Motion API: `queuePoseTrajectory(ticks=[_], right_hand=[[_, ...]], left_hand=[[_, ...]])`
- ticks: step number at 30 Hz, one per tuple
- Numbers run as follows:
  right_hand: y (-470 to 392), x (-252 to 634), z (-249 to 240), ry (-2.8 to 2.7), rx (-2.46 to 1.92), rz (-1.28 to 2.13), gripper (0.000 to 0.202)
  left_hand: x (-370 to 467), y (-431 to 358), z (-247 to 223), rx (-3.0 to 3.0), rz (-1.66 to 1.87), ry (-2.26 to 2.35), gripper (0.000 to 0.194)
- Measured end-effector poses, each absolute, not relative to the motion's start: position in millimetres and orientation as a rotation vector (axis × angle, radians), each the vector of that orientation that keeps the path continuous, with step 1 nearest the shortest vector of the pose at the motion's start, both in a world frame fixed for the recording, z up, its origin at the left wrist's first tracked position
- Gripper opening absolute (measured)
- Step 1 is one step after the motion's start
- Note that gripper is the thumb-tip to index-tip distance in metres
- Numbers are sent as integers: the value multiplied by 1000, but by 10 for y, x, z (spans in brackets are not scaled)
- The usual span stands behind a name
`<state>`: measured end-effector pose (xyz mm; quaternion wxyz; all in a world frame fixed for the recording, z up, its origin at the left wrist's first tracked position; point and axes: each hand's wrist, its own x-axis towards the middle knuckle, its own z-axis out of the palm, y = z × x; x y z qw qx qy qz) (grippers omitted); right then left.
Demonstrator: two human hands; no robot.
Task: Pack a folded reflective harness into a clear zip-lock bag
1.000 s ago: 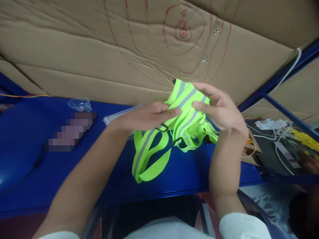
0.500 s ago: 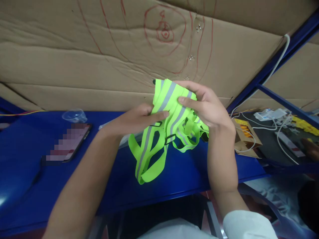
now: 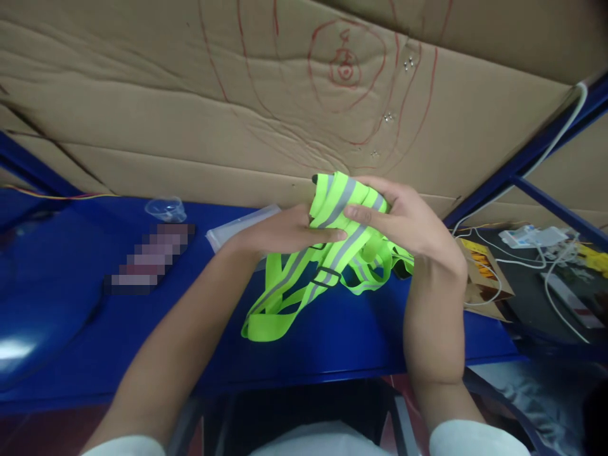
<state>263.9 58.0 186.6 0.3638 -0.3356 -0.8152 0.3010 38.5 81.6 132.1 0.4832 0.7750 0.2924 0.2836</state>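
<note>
Both hands grip a bundle of neon yellow-green reflective straps (image 3: 354, 196) with a grey stripe, held folded above the blue table. My left hand (image 3: 297, 231) pinches its left side, thumb lying across the front. On the right side, my right hand (image 3: 401, 212) has its thumb pressed on the front and its fingers behind, partly hidden. A black slider buckle (image 3: 325, 277) sits on one strap below my left thumb. Loose loops hang under the bundle, one (image 3: 270, 326) at lower left and others (image 3: 373, 278) below my right hand.
On the blue table (image 3: 323, 345) lie a clear plastic bag (image 3: 232, 227), a phone (image 3: 152, 256) with a blurred screen and a clear plastic cup-like piece (image 3: 166, 208). Cardboard (image 3: 213, 133) stands behind. At right are an open cardboard box (image 3: 489, 275), white cables and a blue frame bar (image 3: 560, 215).
The view has shifted, so the surroundings appear farther right. Both hands keep their hold on the straps. The lower-left loop has swung leftward, and the buckle shows more plainly.
</note>
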Motion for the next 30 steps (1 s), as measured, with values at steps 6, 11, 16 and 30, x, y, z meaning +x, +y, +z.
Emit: queuePoseTrajectory(ticks=[6, 11, 16, 30], right_hand=[[579, 2521, 1835, -1893, -951, 688, 43], [579, 2530, 1826, -1819, -961, 756, 45], [579, 2517, 1811, -1647, -986, 1080, 44], [741, 2430, 1678, -2134, -780, 542, 40]], left_hand=[[413, 777, 1347, 1853, 543, 665, 54], [502, 783, 1277, 1824, 659, 645, 53], [418, 782, 1343, 1948, 710, 632, 39], [348, 784, 1443, 2160, 889, 665, 23]])
